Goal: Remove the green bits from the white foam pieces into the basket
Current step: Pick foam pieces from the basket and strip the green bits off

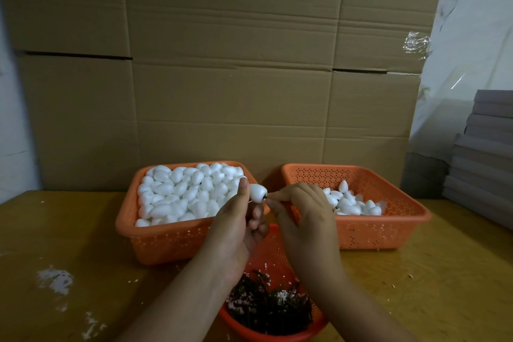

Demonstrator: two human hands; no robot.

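The white foam piece (257,192) you are working on is egg-shaped and is held in the air, above the gap between the two rectangular baskets. Its dark green bit (264,196) shows as a small stub at the end that faces your right hand. Your left hand (238,226) grasps the piece, thumb raised along its left side and the other fingers curled beneath it. Your right hand (302,209) meets the stub with thumb and forefinger pinched together on it; the remaining fingers are folded loosely behind.

Directly below your hands sits a round orange basket (273,251), holding a heap of dark green bits (270,309) mixed with white crumbs. To the left of your hands, the left orange basket (166,241) is filled nearly to the rim with white foam pieces (180,194). To the right, the right orange basket (388,230) holds a smaller pile of foam pieces (349,203) lying against its near wall.

All three baskets rest on a yellowish wooden table (83,244), which carries white smears and scattered foam crumbs (55,280). Flattened cardboard sheets (222,64) stand upright behind the baskets. A stack of grey boards (483,153) rises at the right edge.
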